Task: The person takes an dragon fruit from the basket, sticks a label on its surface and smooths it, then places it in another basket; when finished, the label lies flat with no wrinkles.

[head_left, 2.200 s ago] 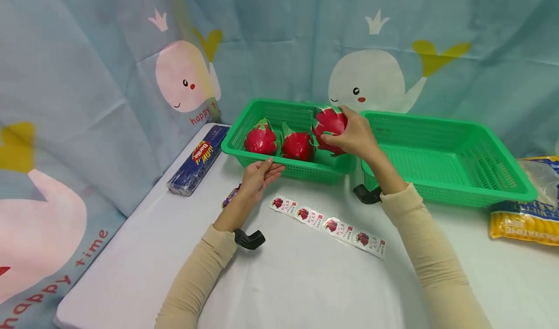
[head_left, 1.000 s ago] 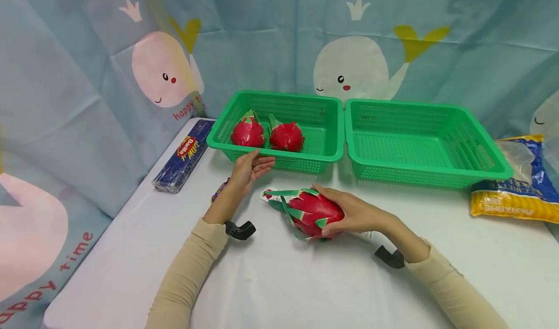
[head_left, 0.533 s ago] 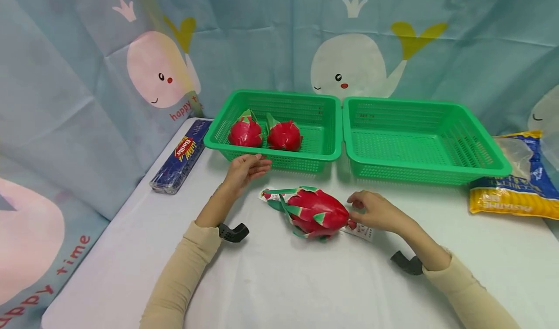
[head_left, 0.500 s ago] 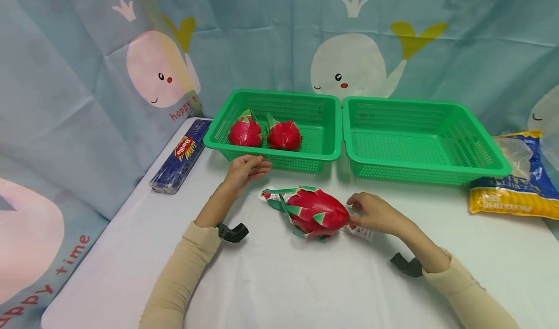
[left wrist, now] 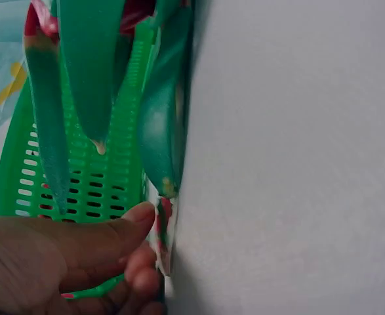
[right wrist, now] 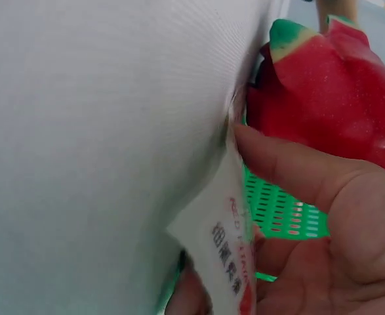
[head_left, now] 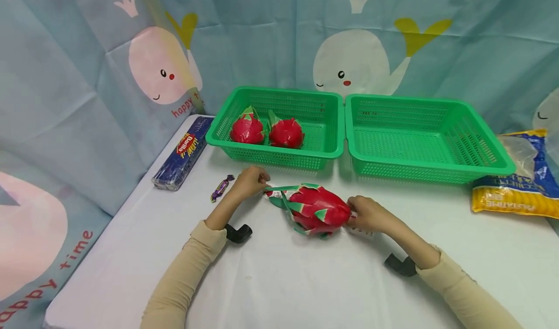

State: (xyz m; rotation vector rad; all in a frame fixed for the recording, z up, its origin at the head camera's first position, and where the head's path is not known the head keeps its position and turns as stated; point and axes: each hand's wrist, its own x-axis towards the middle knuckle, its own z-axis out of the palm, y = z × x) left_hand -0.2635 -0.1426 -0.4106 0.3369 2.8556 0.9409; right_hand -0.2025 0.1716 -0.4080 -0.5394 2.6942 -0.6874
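Note:
A red dragon fruit [head_left: 320, 207] with green leaf tips lies on its side on the table, over a strip of printed stickers [head_left: 361, 231]. My left hand [head_left: 251, 181] has its fingers curled at the strip's left end, beside the leaf tips. Thumb and fingertips meet the edge of the sticker strip [left wrist: 164, 230] in the left wrist view. At the fruit's rounded end, my right hand [head_left: 371, 215] pinches the strip's other end. The right wrist view shows the sticker strip [right wrist: 222, 243] bent up between thumb and fingers. The fruit hides the strip's middle.
Two dragon fruits [head_left: 286, 133] sit in the left green basket [head_left: 279, 155]. A second green basket [head_left: 430, 171] adjoins it on the right. A blue Barilla spaghetti pack [head_left: 183, 154] and a purple wrapped candy [head_left: 221, 188] lie left; a pasta bag [head_left: 515, 188] lies right.
My right hand took the dragon fruit from the left basket, laid it on the sticker strip and let go, then took the strip's right end. My left hand moved from the basket to the left end.

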